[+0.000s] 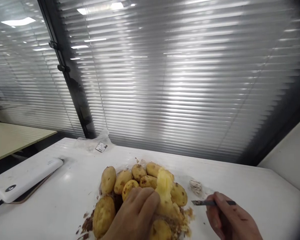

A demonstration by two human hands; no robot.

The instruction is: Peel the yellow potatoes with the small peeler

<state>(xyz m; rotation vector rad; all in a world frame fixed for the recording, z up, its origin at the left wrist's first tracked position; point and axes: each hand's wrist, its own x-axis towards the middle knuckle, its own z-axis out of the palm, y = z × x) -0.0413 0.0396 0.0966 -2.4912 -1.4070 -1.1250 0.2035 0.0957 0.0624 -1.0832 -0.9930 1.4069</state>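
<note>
My left hand [137, 210] is closed, its fingers curled against a partly peeled potato [164, 186] with bare yellow flesh. The hand itself hides part of that grip. Between thumb and fingers, my right hand [230, 216] pinches a slim dark knife [202, 202], its slanted tip pointing left and apart from the potato. Around my left hand lie several unpeeled potatoes [108, 180] with brown spots. Peel scraps [187, 220] are piled to the right of the peeled potato, and darker bits [87, 223] are scattered at the left.
On the white table [72, 196], a long white appliance [32, 180] with a cord lies at the left. A clear plastic bag [96, 143] with a label rests at the back edge. Crumpled whitish material [195, 187] sits near the knife. Window blinds [177, 83] rise behind.
</note>
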